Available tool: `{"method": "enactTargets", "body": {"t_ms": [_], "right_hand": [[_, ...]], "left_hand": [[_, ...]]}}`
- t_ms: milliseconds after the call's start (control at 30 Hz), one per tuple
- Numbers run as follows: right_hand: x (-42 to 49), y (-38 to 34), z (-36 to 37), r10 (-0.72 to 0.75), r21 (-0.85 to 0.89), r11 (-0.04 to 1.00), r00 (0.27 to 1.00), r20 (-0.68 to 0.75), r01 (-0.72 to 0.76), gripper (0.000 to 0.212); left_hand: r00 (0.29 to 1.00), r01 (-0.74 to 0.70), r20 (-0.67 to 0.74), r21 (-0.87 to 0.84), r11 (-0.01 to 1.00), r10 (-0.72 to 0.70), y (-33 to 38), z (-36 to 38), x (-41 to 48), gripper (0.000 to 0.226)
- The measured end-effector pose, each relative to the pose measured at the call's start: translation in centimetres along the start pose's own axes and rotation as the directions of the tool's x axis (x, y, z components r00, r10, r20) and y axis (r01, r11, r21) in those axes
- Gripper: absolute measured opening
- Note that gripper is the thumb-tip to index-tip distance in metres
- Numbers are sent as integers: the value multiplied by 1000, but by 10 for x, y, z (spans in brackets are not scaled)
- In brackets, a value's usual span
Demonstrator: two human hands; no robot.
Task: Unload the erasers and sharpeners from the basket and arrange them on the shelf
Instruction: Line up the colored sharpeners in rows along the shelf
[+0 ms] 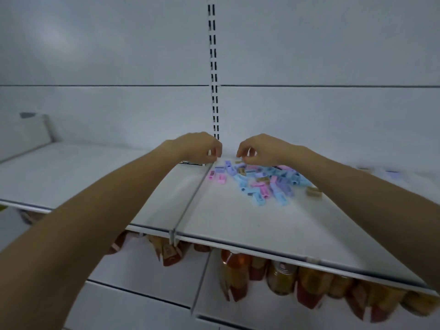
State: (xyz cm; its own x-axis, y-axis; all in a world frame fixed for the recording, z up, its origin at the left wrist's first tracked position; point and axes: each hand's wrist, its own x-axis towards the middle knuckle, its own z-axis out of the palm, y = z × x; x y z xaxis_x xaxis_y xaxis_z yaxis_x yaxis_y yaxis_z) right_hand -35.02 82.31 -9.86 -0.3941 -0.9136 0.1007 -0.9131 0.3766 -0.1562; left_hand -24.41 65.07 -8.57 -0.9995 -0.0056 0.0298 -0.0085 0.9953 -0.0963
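Observation:
A loose pile of small blue, pink, purple and tan sharpeners (264,181) lies on the white shelf (238,217), right of its seam. Two pink ones (217,176) sit apart at the pile's left edge. My right hand (259,150) hovers at the pile's back edge, thumb and fingertips pinched together on a small tan sharpener (238,161). My left hand (198,147) is just left of the seam, its fingers curled down with the tips together. Under it shows a black-and-white strip, probably erasers (190,163). I cannot make out what the left fingertips hold. The basket is out of view.
A slotted upright (213,67) runs up the back panel between my hands. A tan sharpener (313,192) and two blurred ones (378,171) lie further right. A white divider (26,132) stands at far left. Bottles and packets (281,277) fill the lower shelf.

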Motion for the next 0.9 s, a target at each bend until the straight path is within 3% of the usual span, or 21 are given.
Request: {"method": "enactTargets", "body": {"t_ms": [167,267,400,700,900], "right_hand": [[23,-21,16,41,8,999,998,43,-41,24],[35,-28,20,53,-4,999,995,84,-53,28],[44,-30,27,71,17,997,989,130,-74,32],[51,-34,38,58,48,997,996,62,-61,27],[46,-44,32,110,102,989,992,-56,-104,29]], "left_hand": [[994,-57,86,-112,992,66,-15,20,-6,33],[995,-70,55,-208,976,83,-17,31,-10,37],[994,-108,-46,-250,962,100,-21,45,-11,26],[977,-50,-208,-428,902,-45,-46,41,-19,30],[967,-150,-250,-453,879,36,-63,42,-16,27]]}}
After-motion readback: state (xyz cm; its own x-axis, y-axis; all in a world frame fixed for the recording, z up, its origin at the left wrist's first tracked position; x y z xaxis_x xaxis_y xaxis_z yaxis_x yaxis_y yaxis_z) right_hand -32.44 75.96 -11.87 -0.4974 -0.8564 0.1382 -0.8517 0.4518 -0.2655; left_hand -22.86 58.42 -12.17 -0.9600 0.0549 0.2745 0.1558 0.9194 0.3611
